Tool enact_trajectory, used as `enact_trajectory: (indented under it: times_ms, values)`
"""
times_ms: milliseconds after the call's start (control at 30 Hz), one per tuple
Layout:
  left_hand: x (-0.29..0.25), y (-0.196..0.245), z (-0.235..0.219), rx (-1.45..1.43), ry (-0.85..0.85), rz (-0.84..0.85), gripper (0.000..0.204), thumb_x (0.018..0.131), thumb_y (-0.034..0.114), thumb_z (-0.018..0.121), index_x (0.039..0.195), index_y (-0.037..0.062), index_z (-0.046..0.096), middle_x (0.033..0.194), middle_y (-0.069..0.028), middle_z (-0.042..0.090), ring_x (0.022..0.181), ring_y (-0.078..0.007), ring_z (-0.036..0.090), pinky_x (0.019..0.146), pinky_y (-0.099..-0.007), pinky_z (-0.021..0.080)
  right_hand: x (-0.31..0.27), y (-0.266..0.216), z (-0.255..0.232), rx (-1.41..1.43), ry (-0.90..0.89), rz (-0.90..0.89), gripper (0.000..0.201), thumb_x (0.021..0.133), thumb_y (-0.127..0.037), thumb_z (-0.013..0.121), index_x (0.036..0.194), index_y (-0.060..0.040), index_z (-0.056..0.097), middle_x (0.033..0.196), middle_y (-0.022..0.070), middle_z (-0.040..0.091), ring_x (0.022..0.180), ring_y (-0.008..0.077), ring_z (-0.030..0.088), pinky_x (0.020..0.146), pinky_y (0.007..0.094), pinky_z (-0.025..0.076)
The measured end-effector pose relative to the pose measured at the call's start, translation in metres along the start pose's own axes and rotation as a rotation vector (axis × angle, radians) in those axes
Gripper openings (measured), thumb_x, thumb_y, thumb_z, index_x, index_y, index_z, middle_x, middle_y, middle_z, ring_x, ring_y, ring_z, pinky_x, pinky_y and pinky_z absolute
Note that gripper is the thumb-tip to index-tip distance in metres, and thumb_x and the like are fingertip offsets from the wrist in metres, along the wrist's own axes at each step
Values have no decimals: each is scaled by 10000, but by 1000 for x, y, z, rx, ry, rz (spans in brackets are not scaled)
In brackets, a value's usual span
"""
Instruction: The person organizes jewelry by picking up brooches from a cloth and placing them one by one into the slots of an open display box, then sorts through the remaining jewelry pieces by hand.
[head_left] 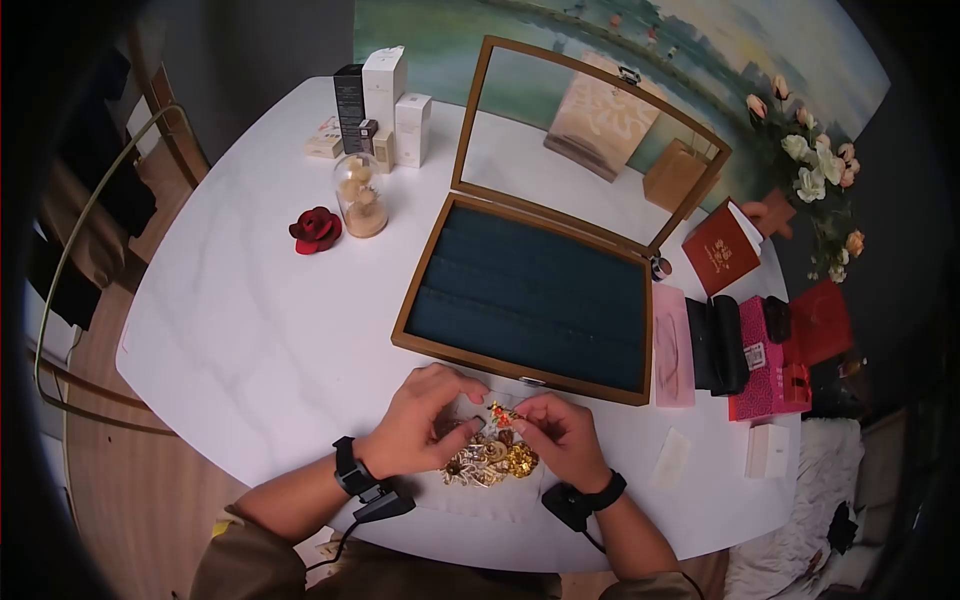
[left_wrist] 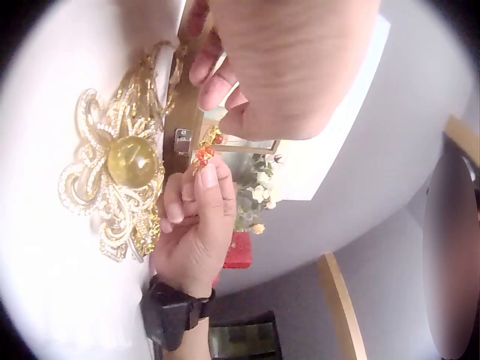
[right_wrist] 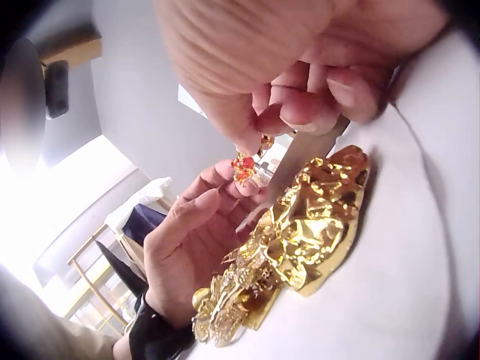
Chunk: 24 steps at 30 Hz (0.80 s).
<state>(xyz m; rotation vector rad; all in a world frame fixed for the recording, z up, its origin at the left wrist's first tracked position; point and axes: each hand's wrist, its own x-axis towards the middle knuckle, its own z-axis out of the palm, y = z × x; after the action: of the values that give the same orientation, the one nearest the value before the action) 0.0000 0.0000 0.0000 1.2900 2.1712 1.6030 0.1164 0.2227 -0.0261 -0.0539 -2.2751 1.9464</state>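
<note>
The right hand pinches a small gold piece with red stones between thumb and fingers, above a pile of gold jewelry. The left hand is beside the piece, its fingers curved and apart, facing the right hand. In the left wrist view the red-stoned piece is at the right thumb tip, near a brooch with a round yellow stone. A crumpled-looking gold piece lies under the right hand in the right wrist view.
Behind the hands stands a wooden case with a dark green lining and its glass lid raised. Boxes, a glass dome and a red flower stand to the left. Pink and black cases lie at right.
</note>
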Motion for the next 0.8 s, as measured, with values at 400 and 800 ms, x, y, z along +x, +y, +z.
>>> enact_trajectory:
  times_ms: [400, 800]
  values:
    - [-5, -7, 9, 39, -54, 62, 180, 851, 85, 783, 1027, 83, 743, 935, -81, 688, 970, -277, 627, 842, -385, 519, -1, -8, -2, -52, -94, 15, 118, 980, -12, 682, 1093, 21, 673, 923, 32, 719, 814, 47, 648, 706, 215, 522]
    - [-7, -5, 10, -184, -3, -209, 135, 857, 11, 725, 978, 71, 731, 898, -77, 664, 789, -245, 634, 682, -327, 516, 0, -24, -6, -338, -73, -10, 102, 948, -54, 744, 1018, 12, 712, 823, 40, 720, 704, 58, 649, 628, 225, 513]
